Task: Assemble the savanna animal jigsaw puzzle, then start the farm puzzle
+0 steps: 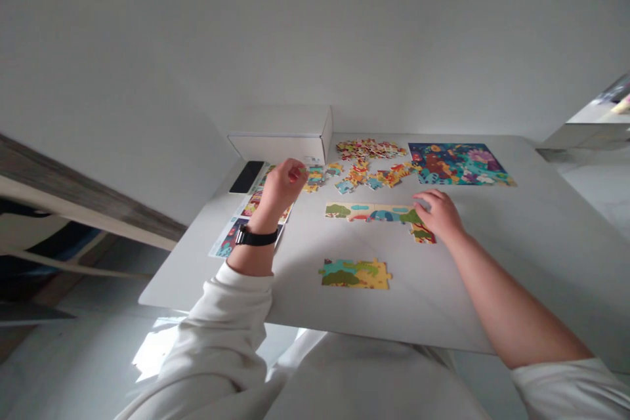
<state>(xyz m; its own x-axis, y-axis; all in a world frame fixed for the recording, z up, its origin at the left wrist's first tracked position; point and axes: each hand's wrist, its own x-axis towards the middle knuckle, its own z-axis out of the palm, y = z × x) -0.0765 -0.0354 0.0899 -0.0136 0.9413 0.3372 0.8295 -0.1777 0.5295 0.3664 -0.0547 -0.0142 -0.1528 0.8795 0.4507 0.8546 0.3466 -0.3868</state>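
Note:
My left hand [285, 182], with a black watch on the wrist, is raised near the white box with its fingers curled closed. Whatever it may hold is hidden. My right hand [440, 213] rests by the right end of a joined puzzle strip [364, 211], its thumb and fingers slightly apart, and seems to touch the strip. This strip shows trees, clouds and a blue shape, with a piece extending down at its right end. Closer to me lies a joined puzzle section [355, 274] with a green tree and a crocodile. Loose puzzle pieces [359, 174] lie beyond the strip.
A white box [280, 138] stands against the wall, and a black phone [247, 177] lies left of it. Printed picture sheets [229, 239] lie under my left forearm. A piled heap of puzzle pieces [369, 148] and an assembled dark-blue puzzle [460, 164] are at the back.

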